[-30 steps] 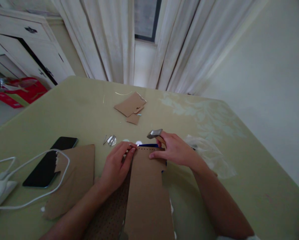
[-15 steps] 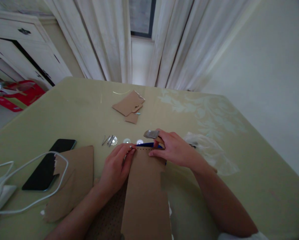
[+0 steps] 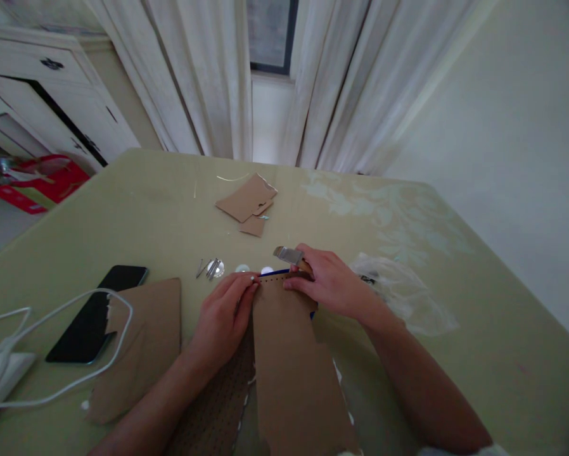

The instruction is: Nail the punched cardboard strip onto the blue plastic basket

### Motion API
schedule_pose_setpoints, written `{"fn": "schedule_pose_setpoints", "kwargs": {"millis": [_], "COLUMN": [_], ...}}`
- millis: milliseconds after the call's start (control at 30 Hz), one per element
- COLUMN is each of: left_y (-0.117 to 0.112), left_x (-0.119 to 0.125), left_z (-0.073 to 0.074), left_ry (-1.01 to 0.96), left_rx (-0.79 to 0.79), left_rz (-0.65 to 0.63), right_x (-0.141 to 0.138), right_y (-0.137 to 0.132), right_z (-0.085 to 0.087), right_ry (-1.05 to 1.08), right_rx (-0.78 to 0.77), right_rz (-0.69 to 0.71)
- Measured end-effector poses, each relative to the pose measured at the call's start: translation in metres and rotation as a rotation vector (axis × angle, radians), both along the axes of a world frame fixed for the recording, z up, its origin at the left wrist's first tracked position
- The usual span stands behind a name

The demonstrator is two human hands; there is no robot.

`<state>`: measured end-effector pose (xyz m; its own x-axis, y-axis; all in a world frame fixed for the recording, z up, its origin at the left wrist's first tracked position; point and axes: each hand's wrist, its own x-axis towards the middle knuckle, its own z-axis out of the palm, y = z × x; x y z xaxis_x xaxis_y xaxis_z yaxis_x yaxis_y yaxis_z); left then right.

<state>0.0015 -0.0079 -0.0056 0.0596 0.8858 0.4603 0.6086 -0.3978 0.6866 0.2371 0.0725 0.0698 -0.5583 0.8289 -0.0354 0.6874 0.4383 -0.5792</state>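
Observation:
A long brown cardboard strip [image 3: 284,354] lies between my hands, with a row of small holes along its far edge. My left hand [image 3: 222,310] pinches the far left corner, with a tiny white-tipped thing [image 3: 253,278] at the fingertips. My right hand [image 3: 329,285] has its thumb on the strip's far right part. It also holds a tool with a flat metal head [image 3: 288,254] and a wooden handle, mostly hidden in the palm. A dark blue edge [image 3: 277,273] shows behind the holes. A second, hole-dotted cardboard piece [image 3: 213,405] lies under my left forearm.
Several nails [image 3: 211,268] and clear discs [image 3: 242,268] lie beyond my left hand. Cardboard scraps [image 3: 247,199] lie farther back. On the left are a phone [image 3: 89,323], torn cardboard [image 3: 151,342] and a white cable [image 3: 128,316]. A clear plastic bag [image 3: 403,294] rests at right.
The near part of the cardboard strip has swung to the right, uncovering more of the dotted piece at left. Less blue shows behind the far edge. Both hands keep their holds almost in place.

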Motion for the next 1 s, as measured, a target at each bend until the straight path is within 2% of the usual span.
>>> {"fn": "schedule_pose_setpoints", "kwargs": {"millis": [100, 200, 367, 533, 667, 867, 1000], "left_y": [0.000, 0.000, -0.001, -0.001, -0.001, 0.000, -0.001], "left_x": [0.000, -0.001, -0.001, -0.001, -0.001, 0.000, -0.001], "left_z": [0.001, 0.003, 0.003, 0.003, 0.002, 0.002, 0.003], "left_ry": [0.009, 0.020, 0.017, 0.005, 0.020, 0.014, 0.088], "left_rx": [0.006, -0.020, -0.010, -0.029, -0.012, 0.037, 0.040], "left_rz": [0.004, -0.004, -0.015, -0.008, -0.030, -0.011, -0.026], "right_x": [-0.001, -0.001, -0.007, -0.022, -0.029, -0.025, -0.025], "right_y": [0.001, -0.002, -0.011, -0.014, -0.017, -0.026, -0.030], "right_z": [0.001, 0.008, 0.038, 0.065, 0.068, 0.074, 0.071], "right_ry": [-0.005, 0.049, 0.130, 0.067, -0.046, -0.036, -0.133], "right_rx": [0.082, 0.053, -0.020, 0.040, 0.013, 0.108, 0.119], "right_rz": [-0.021, -0.008, 0.054, 0.063, 0.134, 0.057, 0.094]}}
